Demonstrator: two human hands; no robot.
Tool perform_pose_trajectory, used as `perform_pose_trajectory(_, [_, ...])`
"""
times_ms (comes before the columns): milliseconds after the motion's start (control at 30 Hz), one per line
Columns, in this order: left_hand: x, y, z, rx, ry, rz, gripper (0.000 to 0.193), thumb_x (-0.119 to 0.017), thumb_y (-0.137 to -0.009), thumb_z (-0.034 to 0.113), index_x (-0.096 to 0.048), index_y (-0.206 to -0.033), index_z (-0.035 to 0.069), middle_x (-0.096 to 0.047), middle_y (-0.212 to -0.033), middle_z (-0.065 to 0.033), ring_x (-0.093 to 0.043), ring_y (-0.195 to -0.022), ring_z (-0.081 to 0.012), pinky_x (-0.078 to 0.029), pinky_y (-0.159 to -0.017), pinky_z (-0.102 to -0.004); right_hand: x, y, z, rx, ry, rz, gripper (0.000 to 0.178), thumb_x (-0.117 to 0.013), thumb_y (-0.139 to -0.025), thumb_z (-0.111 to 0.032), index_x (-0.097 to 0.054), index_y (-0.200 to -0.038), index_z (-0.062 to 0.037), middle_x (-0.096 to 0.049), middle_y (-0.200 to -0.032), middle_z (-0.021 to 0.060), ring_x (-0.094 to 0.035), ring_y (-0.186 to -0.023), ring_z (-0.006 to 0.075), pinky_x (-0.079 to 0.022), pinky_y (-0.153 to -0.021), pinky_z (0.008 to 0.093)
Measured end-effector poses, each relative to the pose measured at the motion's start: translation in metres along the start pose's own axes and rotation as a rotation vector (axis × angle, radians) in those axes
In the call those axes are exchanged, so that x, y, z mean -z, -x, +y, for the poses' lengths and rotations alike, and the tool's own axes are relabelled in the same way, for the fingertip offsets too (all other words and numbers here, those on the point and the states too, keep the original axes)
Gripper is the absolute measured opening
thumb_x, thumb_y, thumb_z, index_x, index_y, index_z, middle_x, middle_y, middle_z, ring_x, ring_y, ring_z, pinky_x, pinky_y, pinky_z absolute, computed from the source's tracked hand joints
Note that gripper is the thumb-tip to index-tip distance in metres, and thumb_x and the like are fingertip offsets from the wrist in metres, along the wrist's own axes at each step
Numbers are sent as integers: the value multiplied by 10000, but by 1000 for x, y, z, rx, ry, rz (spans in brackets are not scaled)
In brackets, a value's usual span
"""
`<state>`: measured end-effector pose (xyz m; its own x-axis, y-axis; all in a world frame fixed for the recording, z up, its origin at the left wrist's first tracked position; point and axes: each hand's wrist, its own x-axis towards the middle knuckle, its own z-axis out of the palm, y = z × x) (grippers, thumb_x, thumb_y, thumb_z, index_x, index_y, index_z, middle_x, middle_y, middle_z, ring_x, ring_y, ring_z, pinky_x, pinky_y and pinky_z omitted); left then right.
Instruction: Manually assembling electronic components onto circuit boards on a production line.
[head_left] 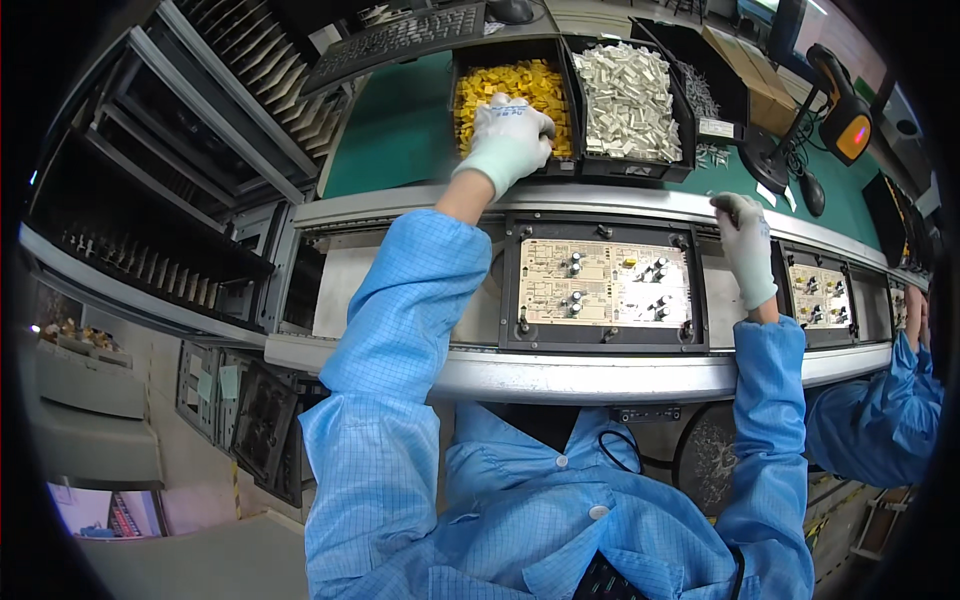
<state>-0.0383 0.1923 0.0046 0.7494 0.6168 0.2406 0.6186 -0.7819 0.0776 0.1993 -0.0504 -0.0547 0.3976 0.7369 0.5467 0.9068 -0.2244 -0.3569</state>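
White-gloved, my left hand (508, 135) dips into a black bin of small yellow box-shaped components (545, 90). Its fingers curl down among them, and the fingertips are hidden. My right hand (742, 235), also gloved, hovers over the far rail with thumb and fingers pinched together. Whatever tiny thing they may hold is too small to name. Between my arms a tan circuit board (560, 255) lies in a dark carrier frame (512, 300) on the conveyor. It bears several black cylindrical capacitors (575, 265) and one yellow component (629, 262) near its far edge.
Beside the yellow parts stands a bin of whitish components (630, 100), then a bin of small metal parts (700, 90). A scanner on a stand (840, 105) rises at far right. Another board (820, 297) sits along the conveyor, near another person's blue sleeve (880, 410).
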Motion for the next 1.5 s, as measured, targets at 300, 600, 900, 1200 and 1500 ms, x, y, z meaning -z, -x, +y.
perform_pose_trajectory(300, [-3, -11, 5, -22, -69, -38, 223, -635, -822, 291, -743, -999, 210, -684, -1000, -89, -536, -1097, -276, -366, -961, -435, 17, 29, -62, -246, -737, -500, 127, -651, -853, 3, -689, -968, 40, -678, -864, 19, -588, -747, 56, -480, -686, 199])
perform_pose_trajectory(600, [-26, -8, 8, -41, -259, 258, 181, -575, -830, 225, -696, -857, 94, -669, -926, -84, -587, -968, -295, -396, -851, -460, 21, 55, -65, 122, -526, -483, 133, -660, -771, 43, -681, -883, -26, -601, -873, 55, -565, -907, 218, -471, -792, 320])
perform_pose_trajectory(900, [-21, 61, 49, -366, 121, 611, 94, -642, -736, 86, -600, -811, 124, -590, -862, -47, -560, -919, -265, -374, -865, -407, 20, 60, -58, 255, -452, -471, 108, -695, -738, -13, -681, -831, -67, -589, -847, 32, -523, -907, 219, -423, -838, 341])
perform_pose_trajectory(1200, [-47, 135, 119, -340, 331, 170, 50, -578, -781, 123, -567, -787, 74, -554, -869, -61, -545, -916, -272, -467, -817, -363, 21, 59, -57, 284, -425, -468, 100, -684, -723, -26, -677, -814, -67, -556, -818, 31, -508, -897, 227, -413, -837, 357])
perform_pose_trajectory(1500, [-41, 136, 101, -530, 274, 126, 194, -674, -726, 162, -636, -900, 85, -573, -1012, -72, -521, -1045, -296, -374, -948, -449, 24, 61, -52, 302, -372, -449, 137, -684, -715, -33, -684, -844, -78, -554, -821, 34, -513, -896, 233, -411, -830, 358])
